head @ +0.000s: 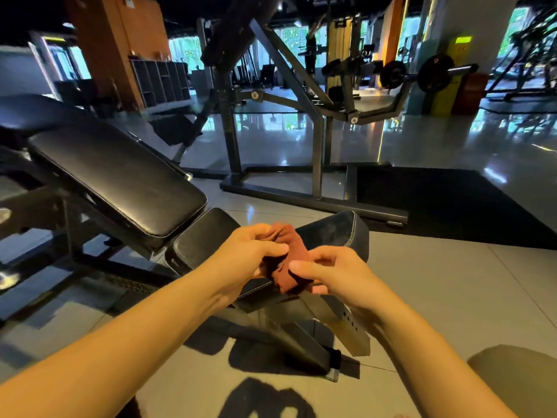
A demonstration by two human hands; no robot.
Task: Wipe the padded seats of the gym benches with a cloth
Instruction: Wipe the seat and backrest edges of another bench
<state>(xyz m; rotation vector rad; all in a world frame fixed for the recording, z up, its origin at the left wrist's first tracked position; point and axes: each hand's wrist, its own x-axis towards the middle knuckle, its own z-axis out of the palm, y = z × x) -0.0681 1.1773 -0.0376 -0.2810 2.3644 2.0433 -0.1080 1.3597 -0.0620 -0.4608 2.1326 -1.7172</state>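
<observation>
Cloth (290, 262) bunched between our hands, just above the bench seat (334, 229)
We are gripping the crumpled rust-red fabric two-handed: our left hand (250, 251) is curling round its upper folds, our right hand (339, 273) is pinching its lower edge. Beneath the grip, smooth black vinyl padding is showing a stitched rim and rounded corners; right of the grip, glossy floor tiles (437, 282) are lying open.

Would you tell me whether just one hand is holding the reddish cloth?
No, the left hand and the right hand both grip the bunched cloth.
</observation>
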